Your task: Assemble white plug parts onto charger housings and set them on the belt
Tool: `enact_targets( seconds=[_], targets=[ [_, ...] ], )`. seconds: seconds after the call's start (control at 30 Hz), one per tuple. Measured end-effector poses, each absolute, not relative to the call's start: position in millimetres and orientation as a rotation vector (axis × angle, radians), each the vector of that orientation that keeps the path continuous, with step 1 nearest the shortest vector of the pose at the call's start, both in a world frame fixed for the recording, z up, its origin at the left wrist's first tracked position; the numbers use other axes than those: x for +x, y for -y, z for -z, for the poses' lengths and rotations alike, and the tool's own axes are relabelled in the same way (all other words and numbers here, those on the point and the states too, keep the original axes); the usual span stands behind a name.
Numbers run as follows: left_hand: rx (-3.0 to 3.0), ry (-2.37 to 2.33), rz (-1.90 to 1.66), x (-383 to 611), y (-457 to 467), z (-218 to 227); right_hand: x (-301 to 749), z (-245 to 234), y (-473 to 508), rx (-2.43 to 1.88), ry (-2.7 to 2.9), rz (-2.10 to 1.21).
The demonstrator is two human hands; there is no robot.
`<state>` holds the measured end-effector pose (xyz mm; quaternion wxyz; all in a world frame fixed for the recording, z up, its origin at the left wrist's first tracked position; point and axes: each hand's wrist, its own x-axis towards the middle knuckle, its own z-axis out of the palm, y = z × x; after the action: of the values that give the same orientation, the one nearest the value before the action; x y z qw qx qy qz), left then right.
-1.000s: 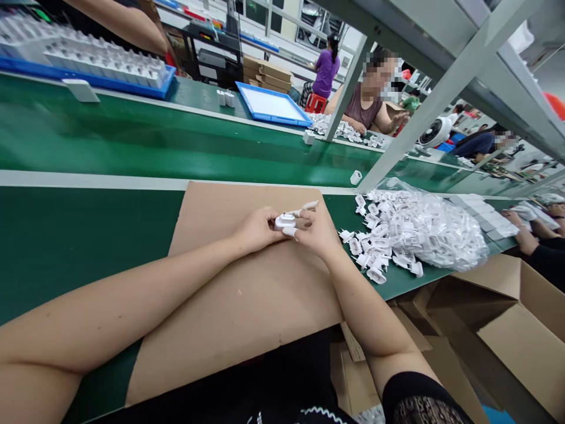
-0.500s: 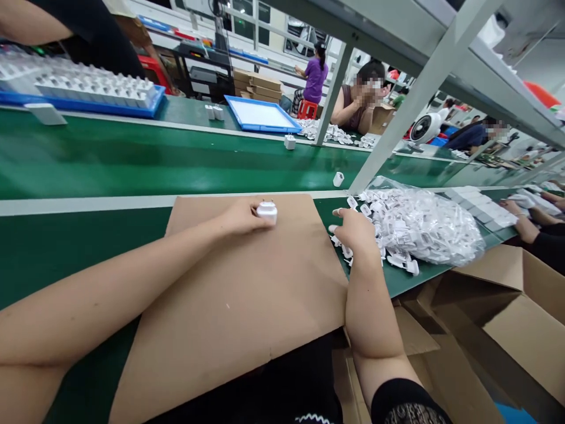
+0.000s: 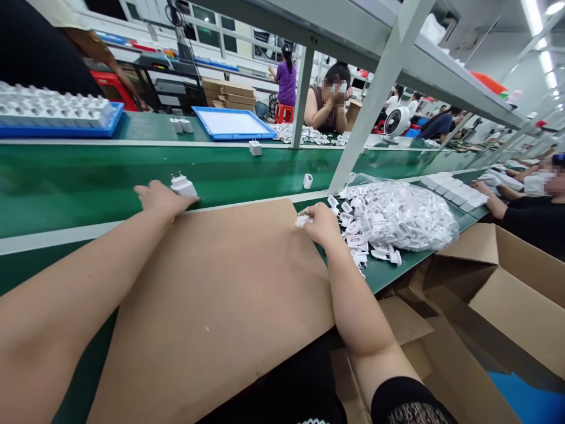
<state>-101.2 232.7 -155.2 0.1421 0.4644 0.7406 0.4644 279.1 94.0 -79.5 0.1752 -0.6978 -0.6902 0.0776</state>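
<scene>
My left hand [image 3: 162, 200] reaches over the far edge of the cardboard sheet [image 3: 220, 282] to the green belt [image 3: 79, 176]. Its fingers are spread. Just beyond them a white plug adapter [image 3: 183, 186] stands on the belt, prongs up, close to my thumb. My right hand [image 3: 324, 224] is above the sheet's right edge, pinching a small white plastic part [image 3: 303, 221] that the fingers partly cover. To its right lies a heap of similar white parts [image 3: 353, 227], spilling from a clear plastic bag [image 3: 406, 215].
Single white adapters [image 3: 255, 147] sit across the belt, near a blue-rimmed tray [image 3: 233, 125]. Another blue tray [image 3: 115, 121] holds rows of adapters. A slanted metal post [image 3: 375, 106] rises beyond the heap. An open carton [image 3: 525, 294] stands at lower right. Co-workers sit across and to the right.
My left hand has carried the adapter left from above the cardboard to the belt and opened beside it. My right hand has come away from the heap with a white part. The view has shifted right.
</scene>
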Motion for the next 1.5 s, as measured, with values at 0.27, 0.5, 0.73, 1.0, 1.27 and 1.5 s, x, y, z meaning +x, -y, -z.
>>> enact_targets(
  seconds=[0.27, 0.5, 0.73, 1.0, 1.27, 1.5],
  targets=[
    [2.088, -1.847, -1.526, -33, -208, 141, 237, 109, -98, -1.675, 2.005, -0.59],
    [2.515, -1.577, -0.801, 54, -267, 124, 231, 108, -90, -1.748, 2.189, -0.543],
    [2.728, -1.492, -0.244, 140, -313, 113, 231, 99, -89, -1.749, 2.253, -0.541],
    [2.75, -1.404, -0.172, 126, -311, 108, 238, 114, -101, -1.51, 1.612, -0.991],
    [2.165, -1.528, -0.481, 34, -188, 85, 237, 103, -103, -1.145, 1.069, -1.46],
    [2.078, -1.253, -0.747, 16, -79, 121, 221, 104, -91, -1.111, 1.257, -1.398]
  ],
)
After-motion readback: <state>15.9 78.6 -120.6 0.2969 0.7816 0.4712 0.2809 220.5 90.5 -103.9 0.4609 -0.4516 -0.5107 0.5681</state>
